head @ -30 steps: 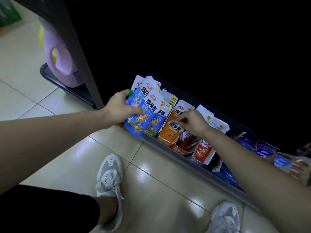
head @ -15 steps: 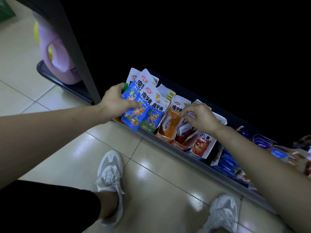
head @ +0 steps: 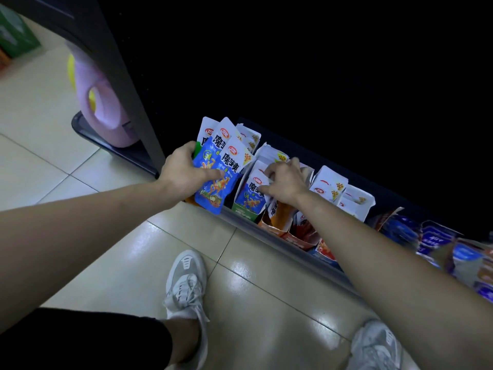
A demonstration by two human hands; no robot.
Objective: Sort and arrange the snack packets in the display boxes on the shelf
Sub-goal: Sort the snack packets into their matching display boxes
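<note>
My left hand (head: 184, 170) grips a fanned bunch of blue and white snack packets (head: 217, 172), lifted clear at the left end of the low shelf. My right hand (head: 284, 181) rests on the top of a blue packet (head: 252, 194) standing in the green display box (head: 244, 213), fingers curled on its white upper edge. To the right stand an orange display box (head: 276, 222) and a red one (head: 304, 236), partly hidden by my right forearm. White-topped packets (head: 330, 184) fill boxes farther right.
The shelf's metal front rail (head: 269, 243) runs diagonally down to the right. Dark blue snack packs (head: 432, 237) lie at the right end. A pink jug (head: 106, 113) sits on a dark tray behind the shelf post. My white shoes stand on the tiled floor.
My right hand has moved left from the orange and red boxes to the blue packet in the green box. My left hand still holds the bunch, lifted slightly away.
</note>
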